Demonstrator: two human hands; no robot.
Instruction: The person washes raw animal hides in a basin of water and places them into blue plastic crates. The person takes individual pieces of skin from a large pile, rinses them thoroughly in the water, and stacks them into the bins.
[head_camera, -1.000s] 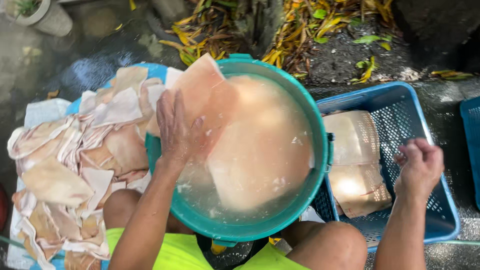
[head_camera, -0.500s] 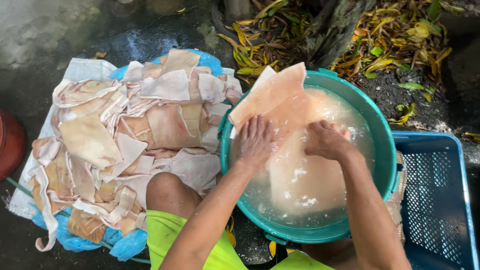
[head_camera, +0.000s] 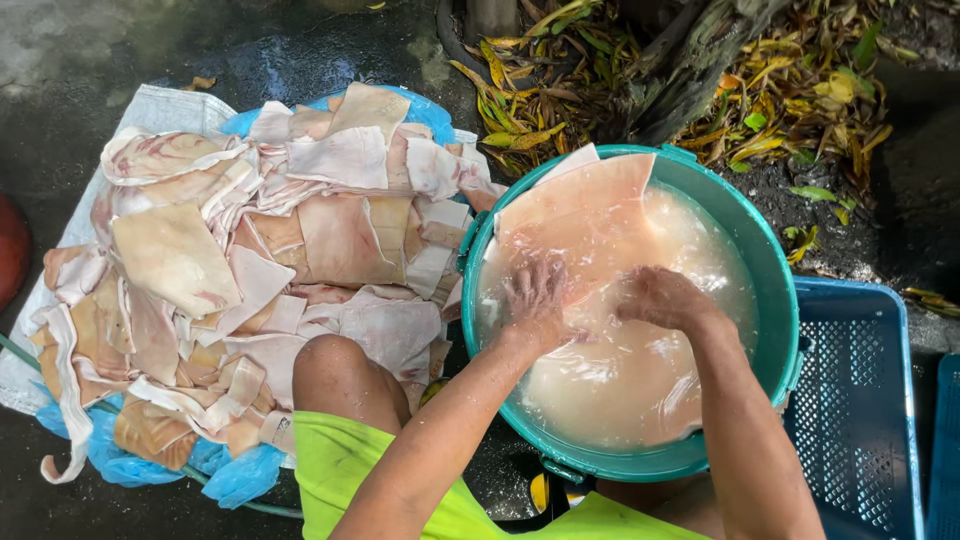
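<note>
A round teal tub (head_camera: 770, 260) stands in front of me, filled with cloudy water and pale pink sheets of pork skin (head_camera: 590, 215). One large sheet leans against the tub's far left rim. My left hand (head_camera: 535, 295) is dipped in the water with its fingers on that sheet. My right hand (head_camera: 665, 298) is beside it, wet, fingers curled on the same sheet under the surface. Both forearms reach in from the bottom of the view.
A big heap of cut pork skin pieces (head_camera: 250, 270) lies on white and blue plastic sheeting (head_camera: 165, 105) at the left. A blue perforated plastic crate (head_camera: 860, 400) stands at the right. Fallen leaves (head_camera: 790, 90) and wet ground lie beyond the tub.
My right hand left the blue crate and came into the tub beside my left hand. The view swung left, so more of the skin heap shows and less of the crate.
</note>
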